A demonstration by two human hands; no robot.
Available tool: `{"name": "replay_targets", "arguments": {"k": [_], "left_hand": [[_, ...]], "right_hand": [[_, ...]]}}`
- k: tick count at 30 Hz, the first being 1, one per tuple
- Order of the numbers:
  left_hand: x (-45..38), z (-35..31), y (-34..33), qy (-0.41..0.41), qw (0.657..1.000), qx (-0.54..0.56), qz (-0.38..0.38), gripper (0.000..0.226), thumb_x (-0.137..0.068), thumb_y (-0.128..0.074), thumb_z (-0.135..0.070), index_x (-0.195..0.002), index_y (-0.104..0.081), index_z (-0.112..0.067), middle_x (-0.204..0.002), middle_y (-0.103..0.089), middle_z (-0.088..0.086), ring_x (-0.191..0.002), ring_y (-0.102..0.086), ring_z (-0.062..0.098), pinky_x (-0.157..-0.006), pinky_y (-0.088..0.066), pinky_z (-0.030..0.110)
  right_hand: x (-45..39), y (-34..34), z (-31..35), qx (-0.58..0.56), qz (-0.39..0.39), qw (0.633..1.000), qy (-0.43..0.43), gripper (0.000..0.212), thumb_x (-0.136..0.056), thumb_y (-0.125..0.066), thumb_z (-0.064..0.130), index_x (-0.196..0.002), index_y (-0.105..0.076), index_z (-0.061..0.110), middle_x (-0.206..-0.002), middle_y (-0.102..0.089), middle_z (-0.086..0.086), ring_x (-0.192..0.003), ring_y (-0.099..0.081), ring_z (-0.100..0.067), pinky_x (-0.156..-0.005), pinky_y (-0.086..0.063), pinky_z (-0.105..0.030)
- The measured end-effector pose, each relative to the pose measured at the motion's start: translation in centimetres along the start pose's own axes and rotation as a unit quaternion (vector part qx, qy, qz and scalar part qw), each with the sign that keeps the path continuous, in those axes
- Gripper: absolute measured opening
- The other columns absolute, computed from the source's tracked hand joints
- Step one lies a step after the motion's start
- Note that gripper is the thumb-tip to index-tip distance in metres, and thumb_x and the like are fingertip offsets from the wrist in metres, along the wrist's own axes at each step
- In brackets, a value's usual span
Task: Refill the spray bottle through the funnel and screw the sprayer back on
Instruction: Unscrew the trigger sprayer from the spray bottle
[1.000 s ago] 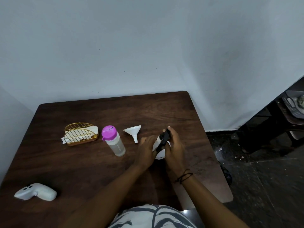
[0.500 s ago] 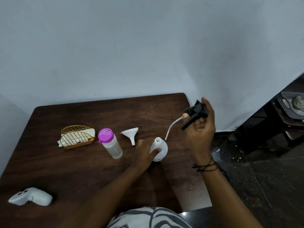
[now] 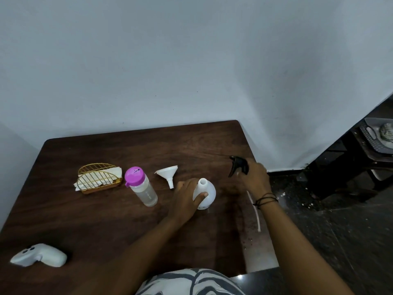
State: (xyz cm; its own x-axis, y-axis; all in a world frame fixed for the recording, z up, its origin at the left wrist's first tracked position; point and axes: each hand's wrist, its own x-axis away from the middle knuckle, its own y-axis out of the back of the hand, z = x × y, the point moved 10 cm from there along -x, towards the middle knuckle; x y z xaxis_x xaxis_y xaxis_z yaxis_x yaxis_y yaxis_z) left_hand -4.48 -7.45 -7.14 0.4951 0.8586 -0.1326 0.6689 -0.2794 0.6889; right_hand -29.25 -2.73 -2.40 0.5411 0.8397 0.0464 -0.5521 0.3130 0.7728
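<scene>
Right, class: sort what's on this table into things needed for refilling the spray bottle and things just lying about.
Needed:
spray bottle, held by left hand
sprayer, in right hand
funnel
pink-capped bottle

Lying about:
gold wire holder with napkins
white controller

one white spray bottle (image 3: 205, 193), one black sprayer (image 3: 239, 168), one white funnel (image 3: 168, 174), one pink-capped bottle (image 3: 141, 189), one gold wire holder (image 3: 98, 178) and one white controller (image 3: 39, 255) are counted on the surface (image 3: 106, 220); two hands are counted, left (image 3: 185, 199) and right (image 3: 256, 177).
</scene>
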Motion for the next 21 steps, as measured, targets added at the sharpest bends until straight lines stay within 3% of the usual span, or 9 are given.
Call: {"name": "replay_targets", "arguments": {"k": [7, 15, 21], "left_hand": [[0.1, -0.1, 0.2, 0.006, 1.000, -0.005, 0.000, 0.046, -0.092, -0.063, -0.049, -0.127, -0.058, -0.020, -0.125, -0.062, -0.006, -0.117, -0.048, 0.015, -0.092, -0.040, 0.026], [0.1, 0.4, -0.2, 0.024, 1.000, -0.003, 0.008, 0.046, -0.091, -0.063, -0.050, -0.126, -0.058, -0.019, -0.125, -0.061, -0.005, -0.117, -0.050, 0.017, -0.096, -0.044, 0.033], [0.3, 0.6, 0.1, 0.039, 0.999, -0.007, 0.005, 0.049, -0.089, -0.063, -0.052, -0.129, -0.055, -0.024, -0.131, -0.058, -0.007, -0.118, -0.047, 0.009, -0.094, -0.036, 0.024]], "right_hand": [[0.1, -3.0, -3.6, 0.114, 0.072, 0.988, -0.068, 0.043, -0.080, -0.071, 0.019, -0.119, -0.060, 0.008, -0.122, -0.060, -0.021, -0.114, -0.056, -0.038, -0.092, -0.050, -0.040], [0.0, -3.6, -4.9, 0.082, 0.071, 0.988, -0.108, 0.051, -0.080, -0.077, 0.022, -0.122, -0.059, 0.000, -0.127, -0.058, -0.023, -0.115, -0.056, -0.036, -0.095, -0.048, -0.037], [0.7, -3.3, -4.9, 0.062, 0.048, 0.989, -0.124, 0.061, -0.082, -0.075, 0.031, -0.127, -0.049, 0.000, -0.134, -0.049, -0.025, -0.119, -0.050, -0.039, -0.098, -0.046, -0.040]]}}
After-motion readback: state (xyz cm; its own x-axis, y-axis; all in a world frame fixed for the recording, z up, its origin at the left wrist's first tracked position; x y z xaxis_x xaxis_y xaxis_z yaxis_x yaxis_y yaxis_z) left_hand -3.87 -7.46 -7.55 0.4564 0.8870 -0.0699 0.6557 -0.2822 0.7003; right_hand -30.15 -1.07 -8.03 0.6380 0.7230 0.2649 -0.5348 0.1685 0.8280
